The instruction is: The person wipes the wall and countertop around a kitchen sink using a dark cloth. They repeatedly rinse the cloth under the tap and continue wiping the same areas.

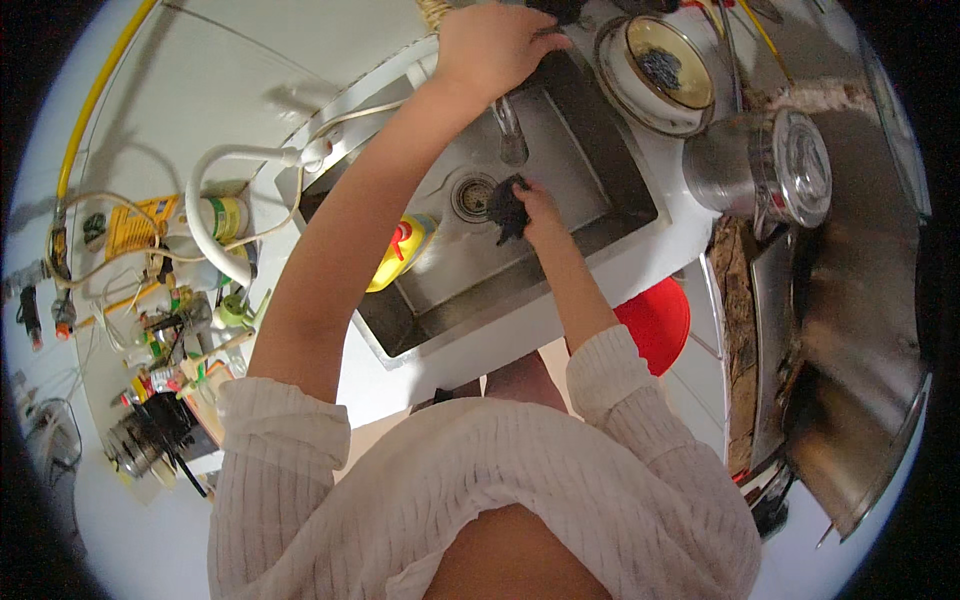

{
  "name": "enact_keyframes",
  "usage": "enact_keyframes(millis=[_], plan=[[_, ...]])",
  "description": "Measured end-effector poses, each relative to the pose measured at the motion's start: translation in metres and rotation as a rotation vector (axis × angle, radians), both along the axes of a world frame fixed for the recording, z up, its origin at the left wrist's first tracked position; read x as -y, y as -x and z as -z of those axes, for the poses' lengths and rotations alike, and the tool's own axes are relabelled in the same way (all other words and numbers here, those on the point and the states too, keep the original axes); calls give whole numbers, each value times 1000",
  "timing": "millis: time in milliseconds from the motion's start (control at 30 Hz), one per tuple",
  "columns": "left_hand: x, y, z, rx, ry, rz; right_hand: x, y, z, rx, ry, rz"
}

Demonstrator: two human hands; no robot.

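My right hand (538,208) grips a crumpled dark cloth (511,209) low in the metal sink (420,300), just beside the drain strainer (474,196). My left hand (499,49) reaches across to the sink's far edge, above the faucet spout (511,131); its fingers are partly spread near dark items at the top, and whether it touches anything there is unclear. At the sink's left side, partly behind my left forearm, lies a yellow bottle (405,251) with red print.
Right of the sink stand a lidded steel pot (757,165) and stacked bowls (615,75), the upper one holding a dark scouring pad (660,67). A white hose (196,187) curves at the left, near bottles and clutter. A red basin (660,326) sits below the counter's edge.
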State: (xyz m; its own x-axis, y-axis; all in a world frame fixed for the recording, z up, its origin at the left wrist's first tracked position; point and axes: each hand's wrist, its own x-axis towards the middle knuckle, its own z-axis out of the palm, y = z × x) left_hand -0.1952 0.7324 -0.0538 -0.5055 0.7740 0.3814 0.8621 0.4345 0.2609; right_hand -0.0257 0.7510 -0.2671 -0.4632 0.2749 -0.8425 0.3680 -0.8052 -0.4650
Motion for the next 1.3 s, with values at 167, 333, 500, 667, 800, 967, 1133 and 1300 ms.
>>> enact_keyframes(millis=[167, 333, 500, 667, 800, 967, 1133, 1300], plan=[[62, -2, 16, 534, -635, -113, -15, 35, 31, -161, 41, 138], [141, -54, 65, 910, -699, -478, -21, 51, 28, -261, 154, 68], [126, -91, 158, 1494, -534, -476, -2, 56, 23, -412, -123, 111], [75, -70, 239, 2349, -876, -439, 25, 57, -15, 4, -564, -94], [55, -68, 258, 2372, -1153, -417, 27, 44, -11, 199, -1237, -113], [52, -73, 288, 2482, -1012, -234, 6, 32, -9, -84, -1194, -84], [68, -63, 321, 2456, -979, -56, 35, 39, -11, 93, -1182, -247], [61, -95, 260, 2538, -1005, -372, -5, 44, 17, -180, -1299, -462]])
